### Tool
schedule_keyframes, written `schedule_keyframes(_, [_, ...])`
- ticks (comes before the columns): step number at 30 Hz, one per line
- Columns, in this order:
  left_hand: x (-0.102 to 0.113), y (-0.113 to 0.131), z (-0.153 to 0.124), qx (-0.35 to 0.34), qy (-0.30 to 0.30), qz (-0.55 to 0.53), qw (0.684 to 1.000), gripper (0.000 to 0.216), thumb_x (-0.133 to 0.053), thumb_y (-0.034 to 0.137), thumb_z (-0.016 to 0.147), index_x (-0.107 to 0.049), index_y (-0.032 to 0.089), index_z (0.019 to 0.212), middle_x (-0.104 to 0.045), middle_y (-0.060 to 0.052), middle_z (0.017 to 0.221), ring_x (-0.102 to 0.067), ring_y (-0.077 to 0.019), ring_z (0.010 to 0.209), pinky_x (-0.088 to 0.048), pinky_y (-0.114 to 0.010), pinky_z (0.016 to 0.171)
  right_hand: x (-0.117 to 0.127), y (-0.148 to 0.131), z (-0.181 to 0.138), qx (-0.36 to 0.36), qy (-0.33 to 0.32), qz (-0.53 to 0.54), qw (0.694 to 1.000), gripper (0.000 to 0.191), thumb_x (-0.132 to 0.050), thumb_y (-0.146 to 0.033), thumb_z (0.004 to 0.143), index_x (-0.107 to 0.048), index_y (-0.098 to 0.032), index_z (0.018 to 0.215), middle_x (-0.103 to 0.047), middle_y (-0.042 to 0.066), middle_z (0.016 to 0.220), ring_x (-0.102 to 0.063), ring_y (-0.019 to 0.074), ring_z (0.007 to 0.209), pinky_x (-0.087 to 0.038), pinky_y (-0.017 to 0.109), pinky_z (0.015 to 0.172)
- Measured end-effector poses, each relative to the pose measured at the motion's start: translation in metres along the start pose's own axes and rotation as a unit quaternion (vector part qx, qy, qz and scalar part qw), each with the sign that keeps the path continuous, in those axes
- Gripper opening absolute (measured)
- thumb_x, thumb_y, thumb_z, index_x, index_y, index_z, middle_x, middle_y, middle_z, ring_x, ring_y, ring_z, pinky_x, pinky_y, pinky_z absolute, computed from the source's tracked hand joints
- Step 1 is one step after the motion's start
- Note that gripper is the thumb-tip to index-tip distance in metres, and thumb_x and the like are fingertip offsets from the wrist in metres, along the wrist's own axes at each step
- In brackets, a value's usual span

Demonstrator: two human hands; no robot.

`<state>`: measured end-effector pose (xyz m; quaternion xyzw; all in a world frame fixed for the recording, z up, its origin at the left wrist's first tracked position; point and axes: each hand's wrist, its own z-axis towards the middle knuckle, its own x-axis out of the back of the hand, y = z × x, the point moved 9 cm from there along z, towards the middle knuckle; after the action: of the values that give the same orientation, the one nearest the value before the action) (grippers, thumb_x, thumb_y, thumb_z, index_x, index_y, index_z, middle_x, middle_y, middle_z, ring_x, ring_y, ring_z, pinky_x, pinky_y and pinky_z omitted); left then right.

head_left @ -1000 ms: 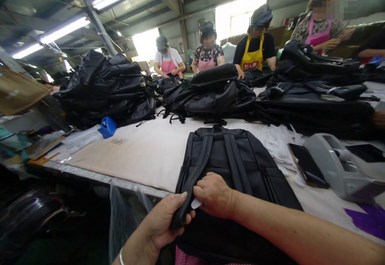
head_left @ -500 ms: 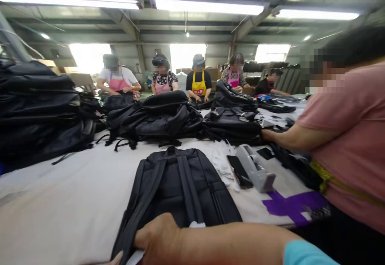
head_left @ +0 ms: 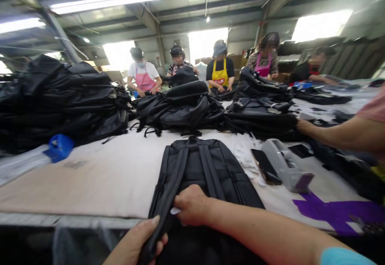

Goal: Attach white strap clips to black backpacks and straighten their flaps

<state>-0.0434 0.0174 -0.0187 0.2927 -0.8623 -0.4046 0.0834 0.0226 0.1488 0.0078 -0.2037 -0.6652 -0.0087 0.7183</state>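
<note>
A black backpack [head_left: 195,172] lies on the table in front of me, straps facing up and its lower end hanging toward me. My left hand [head_left: 150,237] is closed around the lower part of its left shoulder strap [head_left: 173,192]. Beside that strap, over the back panel, my right hand [head_left: 192,204] is closed on a small white piece [head_left: 175,210], whose tip sticks out between the fingers. Whether those fingers also touch the strap is hidden. The right shoulder strap [head_left: 211,168] lies flat on the panel.
Piles of black bags [head_left: 186,108] line the far side, with a taller pile [head_left: 57,96] at left. To the right are white strips [head_left: 245,148], a phone [head_left: 264,166], a grey tape dispenser [head_left: 285,168] and purple tape [head_left: 327,210]. A blue tape dispenser [head_left: 59,147] stands left. A co-worker's arm [head_left: 331,134] reaches in.
My view has swung left, bringing the blue dispenser in. My left hand now shows clearly, gripping the strap. My right hand has come slightly up the backpack, a white tip showing in its fingers.
</note>
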Motion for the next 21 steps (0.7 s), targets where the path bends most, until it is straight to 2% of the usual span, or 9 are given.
schedule_keyframes(3, [-0.005,0.007,-0.009,0.001,-0.013,-0.042,0.999,0.029,-0.07,0.04,0.081,-0.065,0.012,0.077,-0.067,-0.006,0.063,-0.055,-0.0085,0.043,-0.037,-0.013,0.033,0.006,0.007,-0.007,-0.023,0.006,0.037,0.999,0.031,-0.054,-0.043,0.085,-0.067,-0.023,0.104,-0.075,0.008,0.088,-0.071,0.0247,0.08,-0.047,0.03,0.067])
schedule_keyframes(6, [-0.003,0.012,-0.011,0.006,-0.015,-0.068,0.998,0.026,-0.067,0.035,0.083,-0.065,0.01,0.075,-0.067,-0.006,0.062,-0.055,-0.0086,0.042,-0.037,-0.013,0.032,0.027,0.015,-0.02,-0.033,0.058,0.069,0.995,0.033,-0.054,-0.047,0.087,-0.065,-0.021,0.105,-0.074,0.008,0.091,-0.07,0.0251,0.086,-0.047,0.031,0.072])
schedule_keyframes(9, [-0.005,0.009,-0.01,0.026,-0.022,-0.081,0.996,0.025,-0.065,0.033,0.085,-0.065,0.009,0.075,-0.066,-0.006,0.061,-0.054,-0.0078,0.04,-0.037,-0.013,0.032,0.05,0.009,-0.028,0.007,0.113,0.057,0.992,0.047,-0.058,-0.047,0.085,-0.056,-0.02,0.123,-0.073,0.008,0.099,-0.069,0.0264,0.09,-0.046,0.032,0.074])
schedule_keyframes(11, [-0.009,0.006,-0.008,0.033,-0.032,-0.079,0.996,0.027,-0.062,0.033,0.087,-0.066,0.009,0.077,-0.066,-0.006,0.061,-0.053,-0.0075,0.04,-0.036,-0.014,0.032,0.054,-0.004,-0.025,0.054,0.105,0.021,0.993,0.061,-0.06,-0.051,0.082,-0.048,-0.02,0.133,-0.073,0.008,0.098,-0.07,0.0279,0.086,-0.046,0.034,0.071])
schedule_keyframes(12, [-0.011,0.004,-0.007,0.033,-0.035,-0.075,0.996,0.028,-0.061,0.034,0.088,-0.066,0.008,0.077,-0.066,-0.006,0.062,-0.053,-0.0074,0.04,-0.036,-0.014,0.032,0.052,-0.011,-0.021,0.07,0.091,0.0,0.993,0.062,-0.061,-0.052,0.082,-0.048,-0.02,0.133,-0.074,0.008,0.095,-0.07,0.0283,0.083,-0.045,0.034,0.069])
schedule_keyframes(15, [-0.013,-0.001,-0.008,0.03,-0.03,-0.057,0.998,0.031,-0.057,0.035,0.09,-0.066,0.008,0.078,-0.067,-0.007,0.064,-0.054,-0.0076,0.042,-0.036,-0.014,0.033,0.045,-0.021,-0.007,0.08,0.057,-0.043,0.994,0.038,-0.059,-0.046,0.082,-0.06,-0.019,0.109,-0.073,0.007,0.087,-0.069,0.0272,0.076,-0.043,0.034,0.064])
schedule_keyframes(17, [-0.013,-0.003,-0.01,0.029,-0.03,-0.047,0.998,0.033,-0.057,0.036,0.09,-0.066,0.008,0.078,-0.067,-0.008,0.064,-0.055,-0.0078,0.043,-0.037,-0.014,0.035,0.041,-0.024,-0.001,0.086,0.048,-0.055,0.994,0.023,-0.058,-0.038,0.083,-0.062,-0.019,0.093,-0.072,0.007,0.086,-0.069,0.0258,0.076,-0.042,0.033,0.063])
schedule_keyframes(19, [-0.016,-0.002,-0.012,0.022,-0.049,-0.053,0.997,0.031,-0.059,0.037,0.09,-0.066,0.007,0.082,-0.07,-0.01,0.07,-0.06,-0.0108,0.05,-0.042,-0.015,0.039,0.037,-0.027,0.0,0.107,0.048,-0.061,0.991,0.015,-0.057,-0.031,0.082,-0.061,-0.017,0.087,-0.071,0.007,0.084,-0.068,0.0241,0.074,-0.041,0.033,0.063])
schedule_keyframes(21, [-0.023,-0.001,-0.012,0.026,-0.085,-0.075,0.993,0.031,-0.06,0.037,0.089,-0.067,0.007,0.091,-0.072,-0.015,0.084,-0.068,-0.0176,0.066,-0.051,-0.021,0.048,0.035,-0.028,-0.003,0.127,0.059,-0.066,0.988,0.01,-0.054,-0.024,0.082,-0.06,-0.017,0.087,-0.07,0.006,0.081,-0.066,0.0223,0.073,-0.039,0.034,0.064])
